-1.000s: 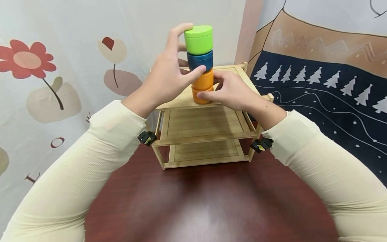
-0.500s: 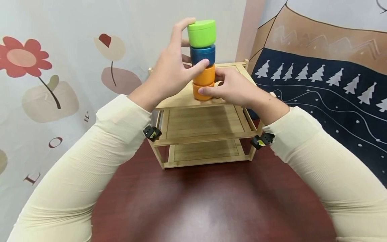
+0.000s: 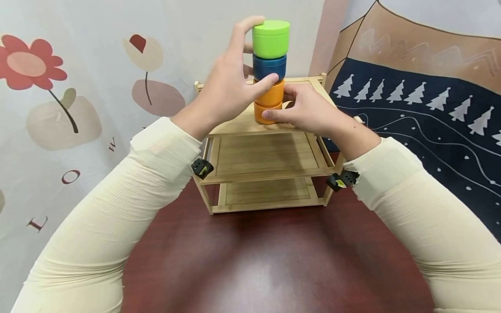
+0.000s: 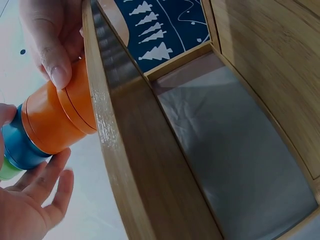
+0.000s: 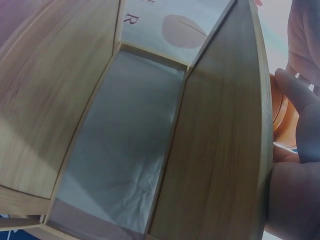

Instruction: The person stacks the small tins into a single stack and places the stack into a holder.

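Note:
A column of round lidded jars stands upright near the front edge of the rack's top shelf: a lime-green jar (image 3: 271, 40) uppermost, a dark blue jar (image 3: 269, 67) below it, then an upper orange jar (image 3: 271, 95) and a lower orange jar (image 3: 268, 113). My left hand (image 3: 228, 84) holds the column from the left, index fingertip at the green rim and thumb across the front where blue meets orange. From the right, my right hand (image 3: 311, 106) grips the lower orange jar, its thumb on the front; its other fingers are partly hidden behind.
The light wooden rack (image 3: 270, 176) has three tiers and stands on a dark red glossy table (image 3: 266, 261). Behind it hangs a cloth backdrop (image 3: 188, 39) with flower prints, and a navy part with white trees (image 3: 395, 94) lies to the right.
The jar column has shifted to the right and slightly farther back on the top shelf. Both hands have moved along with it, keeping their grips.

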`<state>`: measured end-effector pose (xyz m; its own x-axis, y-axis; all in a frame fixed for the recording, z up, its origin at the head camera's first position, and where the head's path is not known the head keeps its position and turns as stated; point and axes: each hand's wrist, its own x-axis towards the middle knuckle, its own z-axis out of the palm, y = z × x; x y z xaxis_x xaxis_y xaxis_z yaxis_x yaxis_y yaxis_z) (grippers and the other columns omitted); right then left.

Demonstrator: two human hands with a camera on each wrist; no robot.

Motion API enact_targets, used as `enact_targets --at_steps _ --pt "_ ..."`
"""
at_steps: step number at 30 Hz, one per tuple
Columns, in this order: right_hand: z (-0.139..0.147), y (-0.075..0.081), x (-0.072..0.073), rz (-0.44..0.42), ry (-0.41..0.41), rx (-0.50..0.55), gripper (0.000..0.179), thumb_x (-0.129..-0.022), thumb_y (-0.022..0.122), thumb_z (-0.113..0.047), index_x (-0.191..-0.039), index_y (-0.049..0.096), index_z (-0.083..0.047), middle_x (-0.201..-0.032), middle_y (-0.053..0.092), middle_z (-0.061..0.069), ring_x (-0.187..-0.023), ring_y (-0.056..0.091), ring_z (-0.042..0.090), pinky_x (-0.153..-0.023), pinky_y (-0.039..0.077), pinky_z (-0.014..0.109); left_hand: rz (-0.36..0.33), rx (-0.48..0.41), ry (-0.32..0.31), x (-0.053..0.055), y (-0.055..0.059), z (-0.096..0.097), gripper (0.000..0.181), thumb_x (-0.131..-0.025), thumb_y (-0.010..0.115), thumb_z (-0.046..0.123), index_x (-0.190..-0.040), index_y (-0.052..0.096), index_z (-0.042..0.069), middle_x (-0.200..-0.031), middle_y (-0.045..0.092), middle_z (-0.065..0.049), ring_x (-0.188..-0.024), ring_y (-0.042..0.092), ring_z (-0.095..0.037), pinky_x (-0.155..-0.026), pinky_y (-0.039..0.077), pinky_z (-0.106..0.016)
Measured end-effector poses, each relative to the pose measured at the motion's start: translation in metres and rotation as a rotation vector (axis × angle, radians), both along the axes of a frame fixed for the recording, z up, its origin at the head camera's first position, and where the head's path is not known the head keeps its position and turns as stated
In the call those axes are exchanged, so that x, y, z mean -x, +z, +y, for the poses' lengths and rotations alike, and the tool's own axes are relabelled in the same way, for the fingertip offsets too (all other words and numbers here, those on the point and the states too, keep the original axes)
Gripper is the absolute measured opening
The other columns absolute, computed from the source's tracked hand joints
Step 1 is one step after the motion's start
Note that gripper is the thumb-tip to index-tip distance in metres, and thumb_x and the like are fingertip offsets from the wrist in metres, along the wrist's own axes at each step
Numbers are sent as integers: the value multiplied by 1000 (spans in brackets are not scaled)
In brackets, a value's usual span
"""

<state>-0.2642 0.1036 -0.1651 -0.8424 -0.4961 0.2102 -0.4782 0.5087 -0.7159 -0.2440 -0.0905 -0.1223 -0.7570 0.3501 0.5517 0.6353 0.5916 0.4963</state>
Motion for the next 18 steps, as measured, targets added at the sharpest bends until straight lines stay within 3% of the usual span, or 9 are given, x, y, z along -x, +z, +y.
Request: enact_targets --at_steps 6,11,15,18 --pt "2 0 0 24 16 -12 58 -90 73 -39 -139 55 -15 -136 63 3 -117 63 18 -96 50 39 -21 -1 13 -2 2 1 82 -92 71 33 -153 16 31 -137 55 -4 -104 69 -17 -92 53 -27" --pt "4 5 -5 3 -25 -27 64 -91 71 -44 -146 50 -18 -138 61 7 -113 65 19 -92 53 39 -40 -43 23 -8 3 -1 92 -92 71 36 -157 7 34 -150 45 -2 -117 66 -20 -93 54 -32" --pt "6 9 -12 -5 -65 7 67 -93 68 -44 -152 42 -23 -140 59 7 -108 68 20 -90 55 36 -6 -90 40 -16 2 -6 92 -92 69 39 -158 6 30 -156 34 -2 -129 56 -17 -99 51 -34" --pt "9 8 -19 8 -106 82 63 -96 64 -39 -153 41 -23 -139 60 8 -102 70 20 -88 56 32 58 -122 47 -23 -4 -13 85 -93 66 42 -158 12 26 -157 31 -2 -131 50 -14 -106 41 -31"
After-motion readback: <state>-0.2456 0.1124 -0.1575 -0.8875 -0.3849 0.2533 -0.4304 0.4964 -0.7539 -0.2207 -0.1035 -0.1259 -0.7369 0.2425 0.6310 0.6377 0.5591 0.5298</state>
